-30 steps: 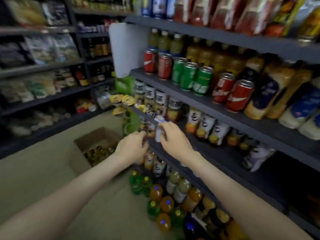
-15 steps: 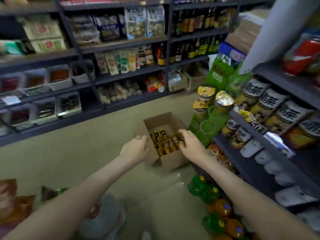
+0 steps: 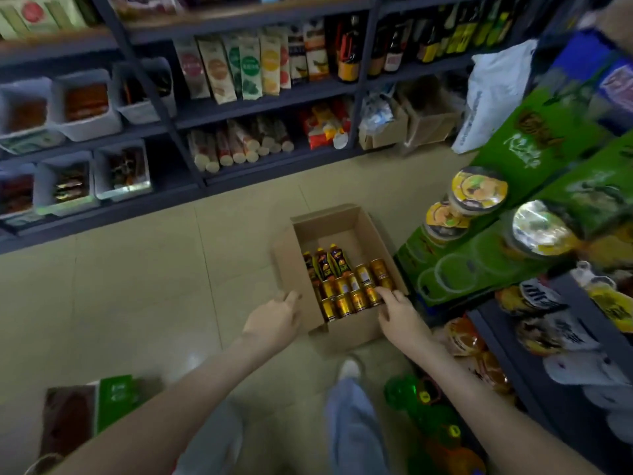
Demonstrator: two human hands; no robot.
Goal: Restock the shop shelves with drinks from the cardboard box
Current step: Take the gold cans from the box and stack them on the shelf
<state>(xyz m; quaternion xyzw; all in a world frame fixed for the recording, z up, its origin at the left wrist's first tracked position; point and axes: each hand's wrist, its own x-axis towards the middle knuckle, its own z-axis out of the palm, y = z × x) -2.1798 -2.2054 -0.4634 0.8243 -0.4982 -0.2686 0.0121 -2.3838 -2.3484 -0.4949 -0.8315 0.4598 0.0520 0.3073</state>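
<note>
The cans stand packed tight in the near end of the box, which sits on the floor by the green stand. Packed so tight, a can may be hard to pull out, and a tug could knock over the ones beside it. A can is smooth and round, so it could slip from the fingers and roll away. The bottles behind the cans are tall and thin and could tip if bumped. The box is light card, so it might slide when a hand pushes on it. The cups on the stand are close to the way up to the shelf, and an elbow could knock them. Both arms reach forward and down. The left hand is at the box's left wall, fingers loosely bent, holding nothing; I cannot tell if it touches the card. The right hand is over the near right corner, fingers stretched out and a bit spread, tips at the can tops, not wrapped round any can.
</note>
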